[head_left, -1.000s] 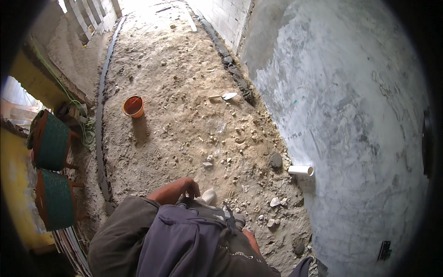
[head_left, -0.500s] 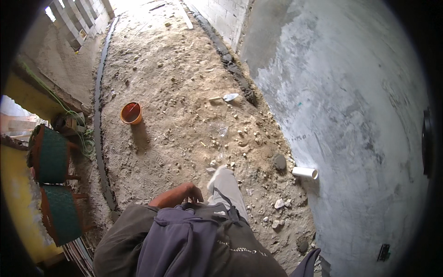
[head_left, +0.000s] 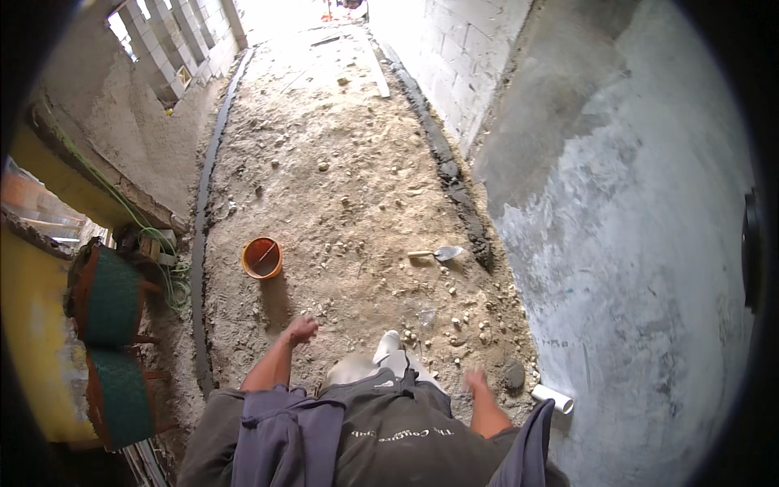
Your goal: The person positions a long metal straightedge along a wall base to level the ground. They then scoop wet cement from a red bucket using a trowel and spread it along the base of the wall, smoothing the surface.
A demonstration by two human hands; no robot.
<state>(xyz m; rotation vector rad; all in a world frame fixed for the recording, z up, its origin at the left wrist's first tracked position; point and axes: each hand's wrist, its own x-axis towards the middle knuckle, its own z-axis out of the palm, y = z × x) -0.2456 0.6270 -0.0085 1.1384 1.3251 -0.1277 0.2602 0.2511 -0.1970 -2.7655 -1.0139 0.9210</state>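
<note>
Left hand [head_left: 303, 329] is extending forward, partly open, empty; right hand [head_left: 476, 380] is emerging near dark lump [head_left: 514, 375], grip unclear.

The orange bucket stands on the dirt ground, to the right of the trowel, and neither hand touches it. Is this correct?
One point is wrong: the head view shows the orange bucket to the left of the trowel. It does stand on the dirt ground, and neither the left hand nor the right hand touches it.
</note>
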